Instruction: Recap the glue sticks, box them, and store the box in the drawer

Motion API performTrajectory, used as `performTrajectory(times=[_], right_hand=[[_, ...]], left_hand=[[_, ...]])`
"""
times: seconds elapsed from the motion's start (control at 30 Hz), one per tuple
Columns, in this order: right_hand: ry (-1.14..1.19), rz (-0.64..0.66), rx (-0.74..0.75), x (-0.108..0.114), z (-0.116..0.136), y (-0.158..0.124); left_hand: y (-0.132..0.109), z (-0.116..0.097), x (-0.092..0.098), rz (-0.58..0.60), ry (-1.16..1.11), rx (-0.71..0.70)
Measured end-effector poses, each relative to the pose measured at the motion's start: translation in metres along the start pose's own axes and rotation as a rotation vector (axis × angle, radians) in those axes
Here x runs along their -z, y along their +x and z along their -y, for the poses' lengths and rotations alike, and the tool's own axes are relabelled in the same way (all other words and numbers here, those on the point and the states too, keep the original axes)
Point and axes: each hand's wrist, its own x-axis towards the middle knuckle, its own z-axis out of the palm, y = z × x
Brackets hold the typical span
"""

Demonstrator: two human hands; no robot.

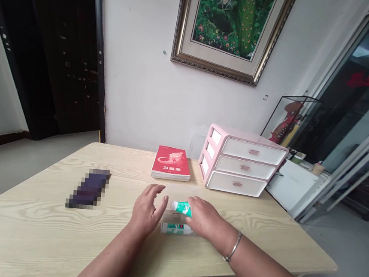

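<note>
My right hand [203, 217] is closed around a green-and-white glue stick [183, 208], its white end pointing left toward my other hand. Just to the left, my left hand [147, 208] is open, thumb and fingers apart, holding nothing. Below the held stick, a second green-and-white glue stick [176, 229] lies sideways at what looks like a clear plastic box [171, 216]. The box's outline is faint and my right hand covers part of it.
A red book [171, 161] lies behind my hands on the wooden table [122, 254]. A pink-and-white drawer unit [243, 165] stands at the back right, its drawers closed. On the left lies a dark, pixelated flat object [89, 188]. Behind the table is a wall with a framed picture [229, 26].
</note>
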Motion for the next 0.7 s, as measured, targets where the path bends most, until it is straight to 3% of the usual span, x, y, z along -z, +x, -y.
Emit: performTrajectory(times=[0.07, 0.13, 0.23, 0.3, 0.37, 0.5, 0.57, 0.7], right_hand=[[-0.006, -0.037, 0.079, 0.006, 0.013, -0.006], [-0.003, -0.038, 0.150, 0.012, 0.027, -0.009], [-0.011, 0.007, 0.209, 0.015, 0.042, -0.012], [0.025, 0.004, 0.236, 0.012, 0.046, -0.014], [0.129, -0.038, 0.219, 0.007, 0.044, -0.016], [0.332, -0.024, 0.055, -0.005, 0.028, -0.022], [0.312, 0.044, 0.091, -0.010, 0.018, -0.026], [0.155, 0.088, 0.214, -0.022, 0.008, -0.031]], left_hand=[[-0.004, -0.017, 0.010, 0.084, 0.006, -0.125], [-0.006, -0.034, 0.019, 0.316, 0.024, -0.168], [-0.007, -0.049, 0.029, 0.629, 0.083, -0.042], [-0.008, -0.052, 0.034, 0.740, 0.107, 0.056], [-0.009, -0.048, 0.039, 0.762, 0.137, 0.127], [-0.010, -0.028, 0.048, 0.655, 0.147, 0.232], [-0.006, -0.014, 0.050, 0.589, 0.155, 0.291], [0.006, 0.015, 0.042, 0.513, 0.413, 0.423]])
